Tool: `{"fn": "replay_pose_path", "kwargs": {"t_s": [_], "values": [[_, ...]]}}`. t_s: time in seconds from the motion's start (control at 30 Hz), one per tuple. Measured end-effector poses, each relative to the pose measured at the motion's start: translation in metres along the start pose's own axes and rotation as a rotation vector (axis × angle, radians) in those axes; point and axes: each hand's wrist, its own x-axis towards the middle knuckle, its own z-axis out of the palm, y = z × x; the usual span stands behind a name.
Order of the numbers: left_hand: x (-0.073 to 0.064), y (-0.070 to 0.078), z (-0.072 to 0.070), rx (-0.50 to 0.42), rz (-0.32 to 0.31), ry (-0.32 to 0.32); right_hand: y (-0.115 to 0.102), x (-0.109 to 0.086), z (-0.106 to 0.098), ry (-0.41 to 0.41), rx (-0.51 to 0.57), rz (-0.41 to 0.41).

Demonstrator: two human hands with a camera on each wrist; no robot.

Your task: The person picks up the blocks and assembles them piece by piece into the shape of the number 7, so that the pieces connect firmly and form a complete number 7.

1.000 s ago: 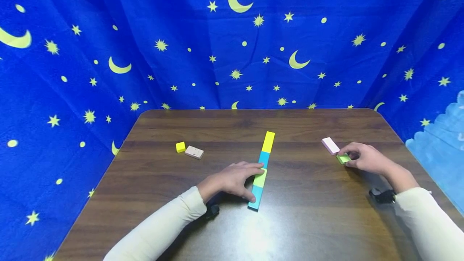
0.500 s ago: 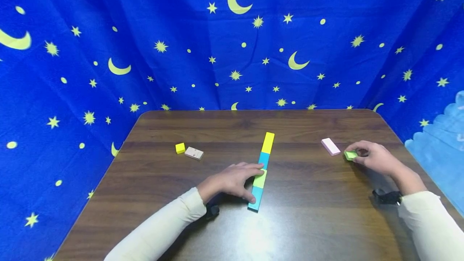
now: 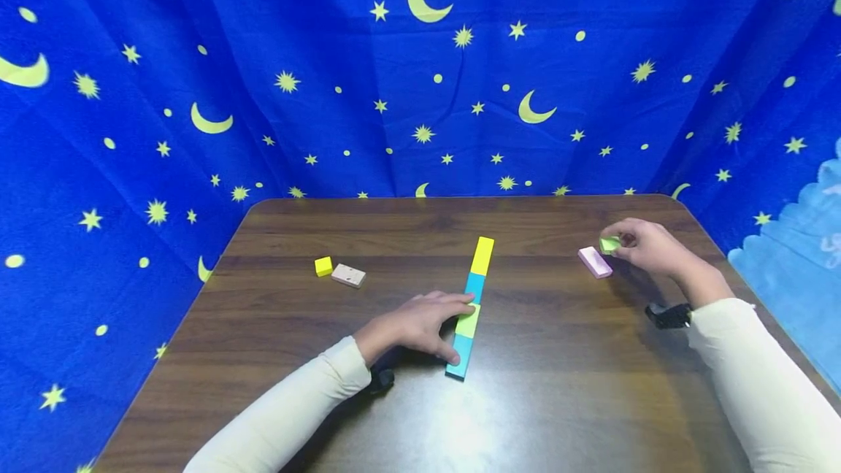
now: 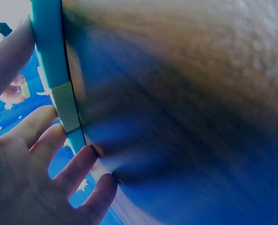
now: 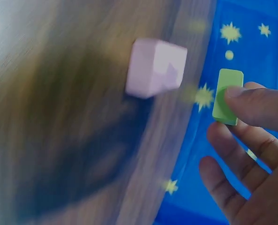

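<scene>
The right hand point(image 3: 647, 245) pinches a green block point(image 3: 609, 246) between thumb and fingers; compared with 0.5 s ago, both are farther from the body. The pink block point(image 3: 594, 263) now lies just left of and nearer than its fingertips. The left hand point(image 3: 423, 323), fingers spread, still touches the 4-block row point(image 3: 467, 322) at its right.

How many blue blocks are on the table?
2, both in one row. The near blue block is at its near end, by the left hand; the far blue block lies between the row's green block and yellow block. The hand could hide others.
</scene>
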Motion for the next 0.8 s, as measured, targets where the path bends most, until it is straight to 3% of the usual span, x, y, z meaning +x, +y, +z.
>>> {"fn": "replay_pose_path", "kwargs": {"t_s": [0.13,0.37,0.8], "values": [[0.000,-0.001,0.000,0.003,0.001,0.002,-0.013,0.018,0.005,-0.009,0.014,-0.048],[0.001,-0.001,0.000,0.006,0.000,0.000,-0.026,0.036,0.012,-0.102,0.045,0.017],[0.000,-0.001,-0.001,0.006,-0.013,-0.013,-0.024,0.041,0.015,-0.141,0.035,0.073]]}}
